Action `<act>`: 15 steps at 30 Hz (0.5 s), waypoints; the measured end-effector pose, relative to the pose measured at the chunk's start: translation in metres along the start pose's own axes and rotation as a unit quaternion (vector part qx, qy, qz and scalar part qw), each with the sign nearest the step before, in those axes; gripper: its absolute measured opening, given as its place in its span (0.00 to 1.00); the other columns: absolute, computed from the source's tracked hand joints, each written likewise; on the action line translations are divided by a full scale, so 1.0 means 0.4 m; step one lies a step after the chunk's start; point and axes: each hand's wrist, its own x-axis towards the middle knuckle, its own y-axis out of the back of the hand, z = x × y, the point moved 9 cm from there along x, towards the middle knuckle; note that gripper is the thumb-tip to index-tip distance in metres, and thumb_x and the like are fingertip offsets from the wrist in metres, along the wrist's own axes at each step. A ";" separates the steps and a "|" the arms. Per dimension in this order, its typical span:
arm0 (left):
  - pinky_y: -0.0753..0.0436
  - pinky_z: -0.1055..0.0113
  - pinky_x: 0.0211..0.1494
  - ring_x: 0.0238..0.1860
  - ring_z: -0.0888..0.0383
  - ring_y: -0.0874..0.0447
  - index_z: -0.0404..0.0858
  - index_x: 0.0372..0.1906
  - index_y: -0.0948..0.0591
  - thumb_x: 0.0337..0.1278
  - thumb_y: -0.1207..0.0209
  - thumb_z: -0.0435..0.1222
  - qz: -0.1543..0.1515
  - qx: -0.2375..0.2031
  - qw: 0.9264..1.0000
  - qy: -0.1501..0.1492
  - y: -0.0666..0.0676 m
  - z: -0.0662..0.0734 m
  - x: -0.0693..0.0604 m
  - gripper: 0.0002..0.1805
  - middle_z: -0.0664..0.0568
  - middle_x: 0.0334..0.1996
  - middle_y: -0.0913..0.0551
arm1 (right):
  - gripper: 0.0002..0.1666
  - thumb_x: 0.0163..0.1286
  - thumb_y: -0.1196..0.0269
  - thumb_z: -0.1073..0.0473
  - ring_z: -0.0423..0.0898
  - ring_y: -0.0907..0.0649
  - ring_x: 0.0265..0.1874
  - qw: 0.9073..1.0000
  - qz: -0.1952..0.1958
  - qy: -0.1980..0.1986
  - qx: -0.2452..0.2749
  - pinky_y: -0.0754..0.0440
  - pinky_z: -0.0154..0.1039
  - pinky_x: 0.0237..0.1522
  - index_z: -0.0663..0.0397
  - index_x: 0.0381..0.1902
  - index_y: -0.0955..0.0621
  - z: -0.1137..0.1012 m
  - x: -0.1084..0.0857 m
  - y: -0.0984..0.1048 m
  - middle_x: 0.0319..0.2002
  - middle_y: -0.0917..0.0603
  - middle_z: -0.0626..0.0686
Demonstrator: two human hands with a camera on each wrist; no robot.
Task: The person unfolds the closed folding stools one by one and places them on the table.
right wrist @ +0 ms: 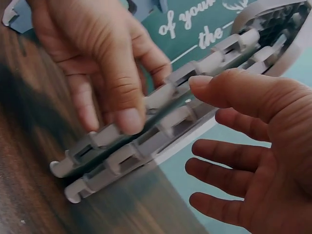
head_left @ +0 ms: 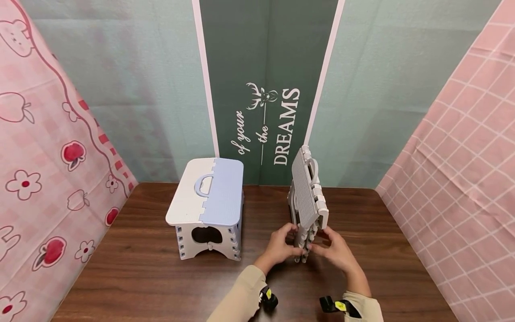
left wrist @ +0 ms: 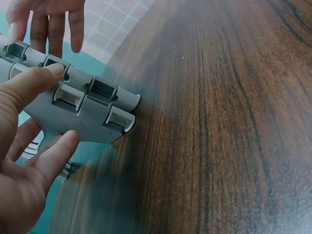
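A grey folding stool (head_left: 304, 192) stands mostly folded on the table in the head view, its top bent in a narrow ridge with a carry loop (head_left: 314, 171). My left hand (head_left: 279, 245) pinches the near edge of its left leg panel, thumb on the hinged edge and fingers against the panel's side. On the other side, my right hand (head_left: 335, 251) has its thumb at the hinged edge of the right leg panel (right wrist: 141, 151). Its other fingers (right wrist: 219, 151) are spread beside the panel. A narrow gap separates the two leg panels in the right wrist view.
A white and blue folding stool (head_left: 207, 192) stands unfolded to the left. Both rest on a brown wood-grain table (head_left: 132, 268). A green printed cloth (head_left: 265, 53) hangs behind, with pink patterned cloths (head_left: 462, 156) at the sides.
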 end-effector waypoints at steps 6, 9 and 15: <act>0.19 0.59 0.40 0.41 0.52 0.19 0.40 0.43 0.25 0.29 0.26 0.28 -0.006 -0.016 1.000 0.003 -0.007 -0.001 0.000 0.29 0.50 0.41 0.20 | 0.20 0.54 0.32 0.69 0.56 0.22 0.46 1.000 0.004 -0.005 0.002 0.25 0.54 0.46 0.68 0.44 0.23 0.029 0.004 -0.012 0.44 0.20 0.62; 0.19 0.59 0.40 0.41 0.52 0.20 0.39 0.44 0.25 0.29 0.25 0.28 -0.007 -0.018 1.000 0.002 -0.007 -0.001 0.000 0.29 0.51 0.42 0.21 | 0.18 0.53 0.32 0.71 0.56 0.21 0.45 1.000 0.005 -0.010 0.027 0.23 0.49 0.44 0.69 0.43 0.23 0.046 0.008 -0.016 0.44 0.20 0.63; 0.20 0.62 0.40 0.41 0.53 0.20 0.39 0.45 0.25 0.29 0.25 0.28 -0.004 -0.014 1.000 0.002 -0.003 -0.001 0.000 0.29 0.51 0.42 0.21 | 0.17 0.56 0.34 0.72 0.52 0.20 0.40 0.998 -0.017 0.008 0.057 0.21 0.36 0.36 0.72 0.44 0.24 0.056 0.013 -0.028 0.42 0.19 0.64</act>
